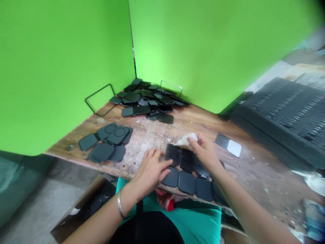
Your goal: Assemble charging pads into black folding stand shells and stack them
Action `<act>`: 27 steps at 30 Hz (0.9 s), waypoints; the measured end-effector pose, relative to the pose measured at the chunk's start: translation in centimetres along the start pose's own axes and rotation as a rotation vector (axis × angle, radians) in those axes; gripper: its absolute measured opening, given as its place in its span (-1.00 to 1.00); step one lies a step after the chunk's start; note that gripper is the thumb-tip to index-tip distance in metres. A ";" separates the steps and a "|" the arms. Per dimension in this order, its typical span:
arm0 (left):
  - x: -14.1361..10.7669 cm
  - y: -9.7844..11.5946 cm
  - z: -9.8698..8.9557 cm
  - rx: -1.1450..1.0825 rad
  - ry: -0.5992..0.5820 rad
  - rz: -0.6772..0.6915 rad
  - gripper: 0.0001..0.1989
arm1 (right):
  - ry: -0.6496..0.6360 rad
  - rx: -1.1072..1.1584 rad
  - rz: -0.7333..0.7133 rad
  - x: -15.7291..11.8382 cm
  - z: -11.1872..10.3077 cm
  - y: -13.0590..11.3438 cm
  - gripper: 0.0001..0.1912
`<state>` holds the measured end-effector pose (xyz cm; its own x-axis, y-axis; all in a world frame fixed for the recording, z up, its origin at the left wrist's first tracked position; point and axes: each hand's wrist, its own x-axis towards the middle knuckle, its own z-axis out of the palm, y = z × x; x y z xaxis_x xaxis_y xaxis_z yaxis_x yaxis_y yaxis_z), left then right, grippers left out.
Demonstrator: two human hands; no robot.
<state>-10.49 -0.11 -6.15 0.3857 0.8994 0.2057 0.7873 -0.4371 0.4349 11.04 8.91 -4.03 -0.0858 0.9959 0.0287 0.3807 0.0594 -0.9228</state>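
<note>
In my right hand [204, 147] is a small white squeeze bottle [191, 138], pinched between thumb and fingers and tilted. Its nozzle points down-left at the top edge of a black square panel [173, 152] with a ring mark, the leftmost in a row. My left hand [152, 166] rests at that panel's left side, fingers apart, fingertips touching it. Beside it lie more dark panels [188, 160], some with a grid texture. Along the table's front edge runs a second row of smooth black square pads [187, 182]. My right forearm covers the row's right end.
Loose black pads [101, 152] lie at the left, some ringed; a larger heap [144, 96] fills the back corner by green partitions [177, 40]. A grey-and-white pad [234, 148] lies to the right, near a large black foam-like block [279, 118]. Thin rectangular frames [98, 91] stand behind.
</note>
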 end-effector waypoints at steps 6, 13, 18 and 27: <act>0.0 0.2 -0.2 0.018 -0.006 -0.003 -0.68 | 0.032 -0.083 -0.064 0.0 0.3 -0.3 -0.66; 0.0 0.4 -0.3 0.023 -0.010 -0.034 -0.67 | 0.051 -0.200 -0.134 -0.4 0.6 -0.8 -0.73; 0.0 0.7 -0.6 0.027 -0.014 -0.047 -0.68 | 0.067 -0.238 -0.138 -0.7 0.2 -1.2 -0.73; 0.1 1.0 -0.8 0.016 -0.034 -0.063 -0.66 | -0.011 -0.372 -0.220 -2.3 -1.3 -1.8 -0.78</act>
<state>-10.08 -0.42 -5.02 0.3510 0.9246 0.1479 0.8181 -0.3797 0.4320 11.74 6.63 -1.93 -0.2105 0.9562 0.2031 0.6582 0.2923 -0.6938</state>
